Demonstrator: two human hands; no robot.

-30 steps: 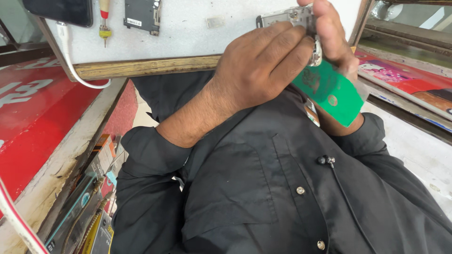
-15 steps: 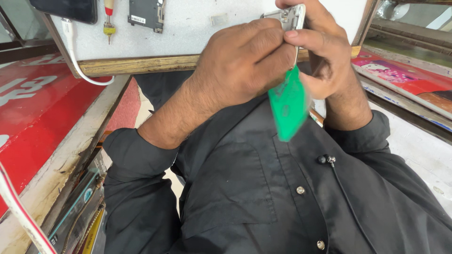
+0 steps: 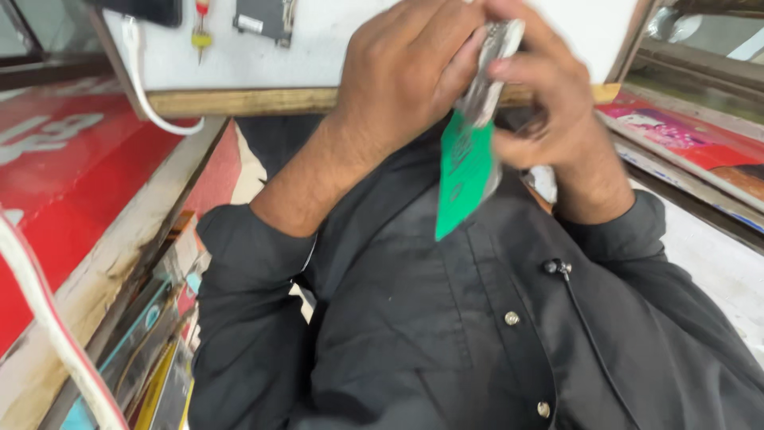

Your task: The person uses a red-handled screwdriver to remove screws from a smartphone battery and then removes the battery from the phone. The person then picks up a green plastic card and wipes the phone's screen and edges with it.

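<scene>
My left hand [image 3: 406,72] and my right hand [image 3: 549,103] are raised together in front of my chest, both closed around a small silver metal-framed device [image 3: 489,68] held edge-on. A green plastic card [image 3: 463,171] hangs down from under the device, pinched between it and my right fingers. Its lower corner points at my black shirt [image 3: 446,334]. The fingers hide most of the device.
Behind the hands is a white work board with a wooden edge [image 3: 263,99], carrying a white cable [image 3: 147,103], a red-and-yellow screwdriver [image 3: 200,24] and a dark flat part [image 3: 263,16]. A red panel [image 3: 72,183] lies left, coloured packs [image 3: 151,374] lower left, printed sheets [image 3: 684,143] right.
The green card has swung from pointing out to the right to hanging down edge-on. Both hands have closed tighter around the silver device and sit nearer the camera.
</scene>
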